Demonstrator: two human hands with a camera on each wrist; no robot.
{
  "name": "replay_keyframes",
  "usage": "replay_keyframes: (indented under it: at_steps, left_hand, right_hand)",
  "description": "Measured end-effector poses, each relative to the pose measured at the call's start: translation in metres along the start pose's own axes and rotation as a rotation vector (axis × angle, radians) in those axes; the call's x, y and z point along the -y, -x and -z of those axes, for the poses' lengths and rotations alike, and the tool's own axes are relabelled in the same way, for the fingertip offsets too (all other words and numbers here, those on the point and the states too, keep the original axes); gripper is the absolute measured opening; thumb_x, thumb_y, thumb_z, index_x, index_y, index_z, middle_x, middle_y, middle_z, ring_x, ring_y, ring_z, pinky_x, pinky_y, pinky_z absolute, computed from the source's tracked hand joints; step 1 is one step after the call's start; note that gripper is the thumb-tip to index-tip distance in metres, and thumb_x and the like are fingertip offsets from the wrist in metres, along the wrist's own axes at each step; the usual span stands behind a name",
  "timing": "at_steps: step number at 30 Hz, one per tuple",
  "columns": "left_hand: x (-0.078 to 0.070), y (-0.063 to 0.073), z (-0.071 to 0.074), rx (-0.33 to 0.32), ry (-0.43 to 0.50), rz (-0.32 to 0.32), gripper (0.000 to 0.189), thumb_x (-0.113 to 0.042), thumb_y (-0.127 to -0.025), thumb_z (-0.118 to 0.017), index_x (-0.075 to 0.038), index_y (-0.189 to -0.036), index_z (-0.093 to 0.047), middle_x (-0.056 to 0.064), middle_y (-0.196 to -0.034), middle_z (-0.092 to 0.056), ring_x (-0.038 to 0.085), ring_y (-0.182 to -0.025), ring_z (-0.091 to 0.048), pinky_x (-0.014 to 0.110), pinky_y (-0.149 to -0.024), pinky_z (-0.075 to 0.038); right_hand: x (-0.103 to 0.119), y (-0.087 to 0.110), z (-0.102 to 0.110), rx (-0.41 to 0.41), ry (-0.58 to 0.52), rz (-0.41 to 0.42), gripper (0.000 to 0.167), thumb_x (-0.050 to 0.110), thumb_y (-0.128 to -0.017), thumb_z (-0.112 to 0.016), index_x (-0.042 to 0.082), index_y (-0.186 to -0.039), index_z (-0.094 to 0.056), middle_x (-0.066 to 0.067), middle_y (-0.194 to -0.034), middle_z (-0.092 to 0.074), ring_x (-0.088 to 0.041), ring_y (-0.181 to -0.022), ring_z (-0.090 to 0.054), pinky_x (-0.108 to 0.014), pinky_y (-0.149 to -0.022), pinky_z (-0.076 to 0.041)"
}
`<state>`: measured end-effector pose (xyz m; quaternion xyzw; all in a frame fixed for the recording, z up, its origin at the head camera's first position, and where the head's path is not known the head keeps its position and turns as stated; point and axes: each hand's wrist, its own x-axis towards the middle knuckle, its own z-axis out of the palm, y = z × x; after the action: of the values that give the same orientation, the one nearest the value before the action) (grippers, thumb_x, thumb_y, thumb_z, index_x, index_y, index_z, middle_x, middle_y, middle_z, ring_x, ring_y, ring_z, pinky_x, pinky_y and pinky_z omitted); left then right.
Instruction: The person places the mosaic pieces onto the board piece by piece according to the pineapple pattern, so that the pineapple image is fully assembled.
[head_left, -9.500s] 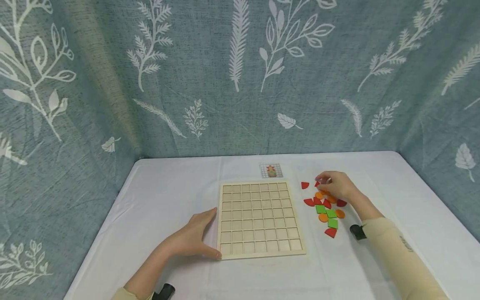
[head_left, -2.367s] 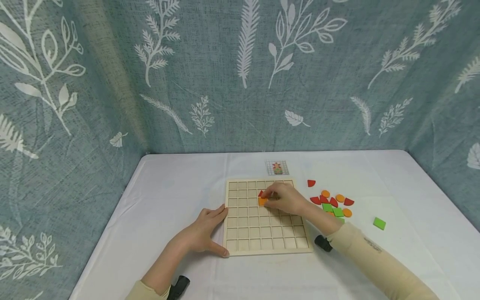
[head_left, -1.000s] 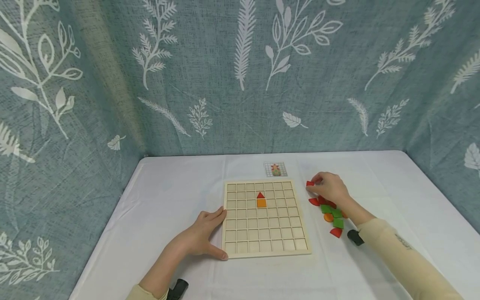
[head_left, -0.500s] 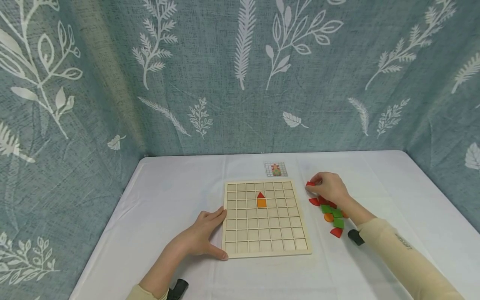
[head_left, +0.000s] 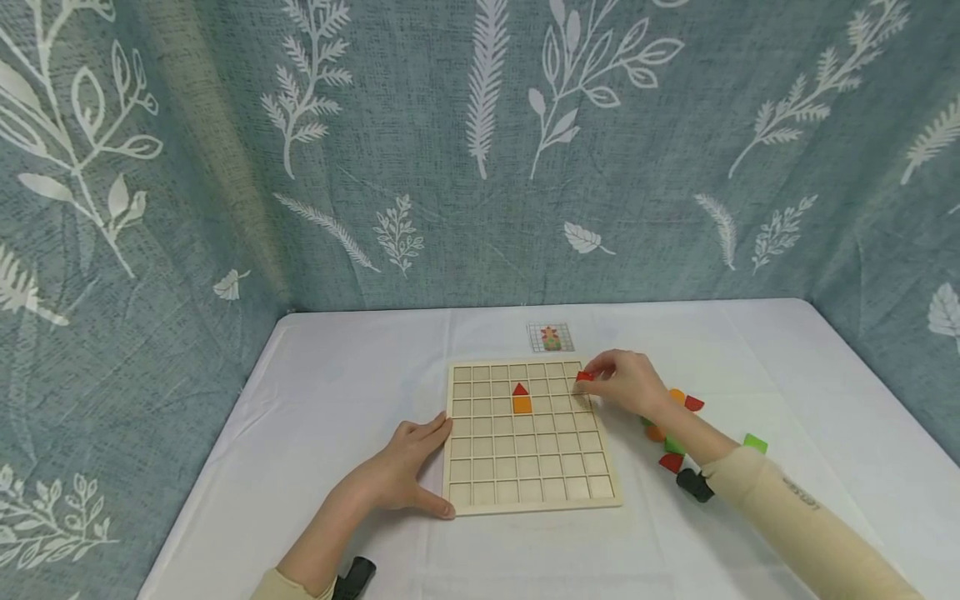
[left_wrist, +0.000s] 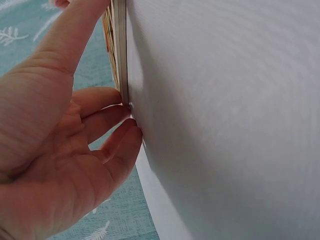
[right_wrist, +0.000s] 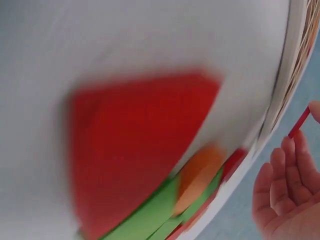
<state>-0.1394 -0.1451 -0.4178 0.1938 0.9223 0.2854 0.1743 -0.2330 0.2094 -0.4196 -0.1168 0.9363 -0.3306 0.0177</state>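
My right hand [head_left: 628, 383] pinches a small red quarter-circle tile [head_left: 584, 377] over the upper right corner of the wooden grid board [head_left: 496, 495]. Edge-on, the held tile [right_wrist: 300, 121] shows between thumb and fingertips in the right wrist view. My left hand [head_left: 401, 471] is spread at the board's left side, thumb at the lower left corner. In the left wrist view its fingertips [left_wrist: 116, 95] touch the board's edge [left_wrist: 120, 55]. On the board, a red triangle tile [head_left: 521, 389] sits directly above an orange square tile [head_left: 522, 405].
A small pattern card [head_left: 550, 337] lies behind the board. Right of the board are loose red, green and orange tiles, partly hidden by my right forearm, among them a red quarter-circle [head_left: 671, 462]. A green tile [head_left: 755, 442] lies apart farther right.
Earlier, the red triangle and orange square came onto the bare board. Since half a second ago, my right hand has carried the red quarter-circle tile leftward to the board. The left hand stays put.
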Motion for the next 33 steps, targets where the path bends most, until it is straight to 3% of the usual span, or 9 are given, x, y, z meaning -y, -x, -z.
replay_keyframes:
  at_steps: [15,23,33]
  left_hand:
    - [0.001,-0.001,-0.001,-0.001,-0.008,-0.012,0.115,-0.038,-0.059,-0.093,0.001,-0.15,-0.034,0.014,-0.158,-0.026,0.029,-0.126,-0.033,0.051,-0.104,-0.036]
    - [0.001,-0.002,-0.001,-0.005,0.0,-0.005,0.115,-0.037,-0.058,-0.094,0.001,-0.15,-0.034,0.013,-0.158,-0.026,0.028,-0.126,-0.033,0.051,-0.105,-0.036]
    - [0.001,0.0,-0.001,-0.005,-0.003,-0.004,0.115,-0.037,-0.059,-0.093,0.001,-0.15,-0.034,0.013,-0.159,-0.026,0.029,-0.128,-0.033,0.051,-0.105,-0.035]
  right_hand:
    - [0.036,-0.001,-0.034,0.151,-0.019,0.169,0.019,0.026,-0.08,-0.081,0.013,-0.09,-0.073,0.007,-0.084,-0.066,-0.009,-0.074,-0.057,-0.028,-0.069,-0.049]
    - [0.039,-0.006,-0.038,0.167,0.106,0.255,0.019,0.029,-0.081,-0.08,0.015,-0.092,-0.073,0.009,-0.087,-0.066,-0.011,-0.08,-0.055,-0.029,-0.073,-0.048]
    - [0.035,-0.009,-0.037,0.195,0.079,0.319,0.017,0.024,-0.084,-0.078,0.014,-0.097,-0.072,0.006,-0.093,-0.068,-0.014,-0.089,-0.059,-0.033,-0.079,-0.049]
